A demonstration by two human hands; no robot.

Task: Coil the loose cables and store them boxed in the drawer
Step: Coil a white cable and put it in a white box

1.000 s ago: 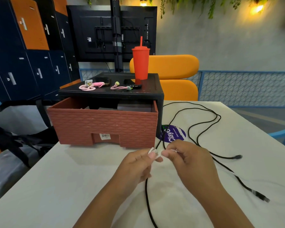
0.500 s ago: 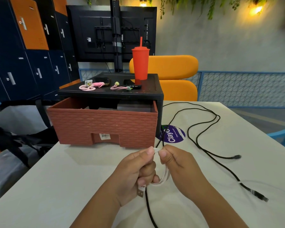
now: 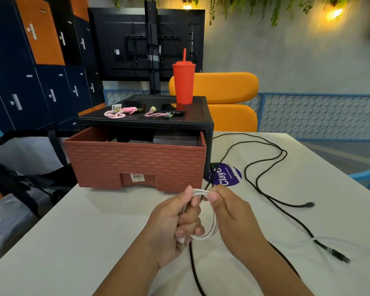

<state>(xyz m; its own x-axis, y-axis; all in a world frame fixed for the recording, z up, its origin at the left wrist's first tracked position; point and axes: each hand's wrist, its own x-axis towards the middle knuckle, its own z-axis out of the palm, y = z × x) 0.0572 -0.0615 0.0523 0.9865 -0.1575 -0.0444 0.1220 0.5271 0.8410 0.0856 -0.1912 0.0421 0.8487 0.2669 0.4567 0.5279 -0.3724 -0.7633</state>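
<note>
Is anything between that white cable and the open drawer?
Nothing visible. The left hand and right hand hold the white cable just before the drawer, which is pulled open; only table lies between.

Two hands: left hand [image 3: 169,227] and right hand [image 3: 233,214]. One white cable [image 3: 213,228]. Black cable [image 3: 338,255] shows two plug ends; one cable or more, I cannot tell. One brick-patterned drawer [image 3: 137,159], one red tumbler [image 3: 183,82], two pink straps [image 3: 115,114], [image 3: 153,114], one purple sticker [image 3: 229,175].
</note>
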